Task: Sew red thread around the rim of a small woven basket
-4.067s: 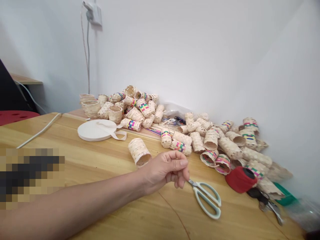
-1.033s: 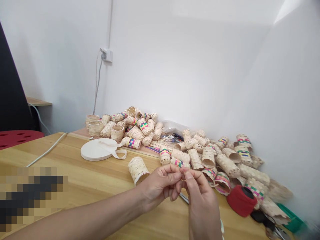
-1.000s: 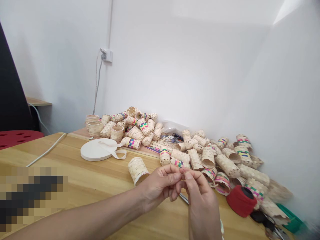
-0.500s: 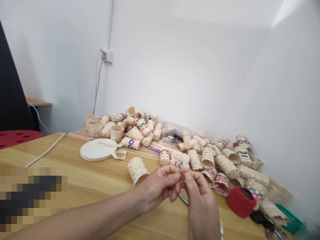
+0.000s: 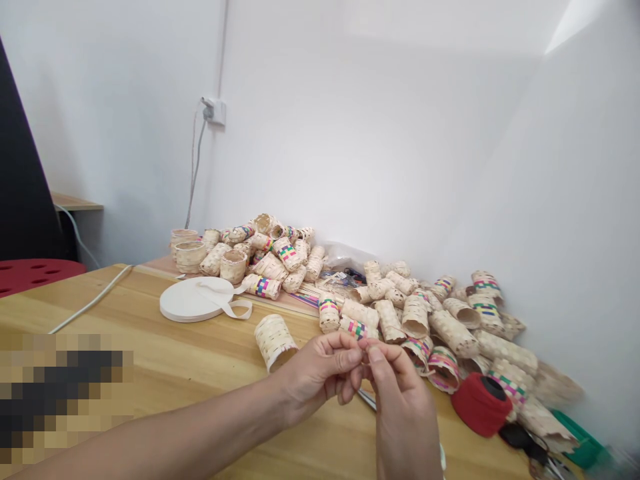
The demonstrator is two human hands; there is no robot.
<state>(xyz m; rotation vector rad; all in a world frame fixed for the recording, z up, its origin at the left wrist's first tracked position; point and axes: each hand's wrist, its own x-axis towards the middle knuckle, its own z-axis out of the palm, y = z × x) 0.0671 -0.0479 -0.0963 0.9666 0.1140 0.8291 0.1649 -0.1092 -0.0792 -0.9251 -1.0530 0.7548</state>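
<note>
My left hand (image 5: pixel 323 373) and my right hand (image 5: pixel 397 393) meet above the table, thumbs and fingertips pinched close together. Whatever lies between the fingertips is too small to make out. Just behind my left wrist, a pale woven basket (image 5: pixel 274 340) lies tipped with its opening toward me. Below the fingers, a narrow grey metal tool (image 5: pixel 367 399) rests on the wood, mostly covered by my right hand. Past my fingertips lies a small woven basket with a coloured band (image 5: pixel 359 328).
Many small woven baskets (image 5: pixel 415 315) are heaped along the wall. A roll of white ribbon (image 5: pixel 195 300) lies flat at left, its end loose. At right sit a red spool of thread (image 5: pixel 480 405), black-handled scissors (image 5: pixel 523 441) and a green container (image 5: pixel 583 440). A white cable (image 5: pixel 93 303) crosses the table's left side.
</note>
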